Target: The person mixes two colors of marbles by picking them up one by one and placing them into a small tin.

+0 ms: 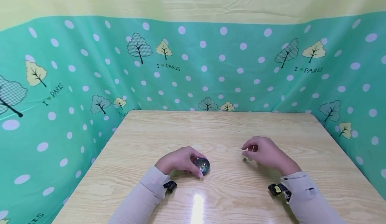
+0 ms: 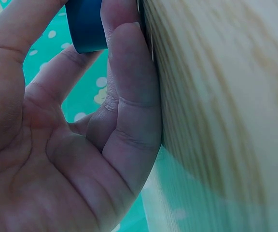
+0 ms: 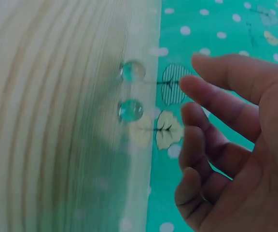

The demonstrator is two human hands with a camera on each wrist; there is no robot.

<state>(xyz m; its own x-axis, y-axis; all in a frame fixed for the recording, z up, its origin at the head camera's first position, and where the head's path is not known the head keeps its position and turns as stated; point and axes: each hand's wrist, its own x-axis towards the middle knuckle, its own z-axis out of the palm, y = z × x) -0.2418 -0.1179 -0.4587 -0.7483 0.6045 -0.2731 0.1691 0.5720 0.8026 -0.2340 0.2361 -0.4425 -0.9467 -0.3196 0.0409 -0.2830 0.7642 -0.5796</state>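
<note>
My left hand (image 1: 183, 161) grips a small dark round container (image 1: 206, 166) by its side, thumb on the near edge and fingers behind. Small shiny bits show inside the container from above. In the left wrist view its smooth dark blue wall (image 2: 87, 24) appears between the fingers (image 2: 134, 82), and the lower fingers rest along the table. Two clear glass marbles (image 3: 132, 71) lie close together on the wood. Just beside them, my right hand (image 1: 263, 152) hovers with loosely bent fingers, holding nothing; a gap separates its fingertips (image 3: 188, 83) from the marbles.
Everything stands on a pale wood-grain table (image 1: 169, 126). A green dotted cloth (image 1: 193, 56) with printed trees hangs behind and along both sides. Each wrist wears a small black camera (image 1: 170, 186). Light glares off the table's near part.
</note>
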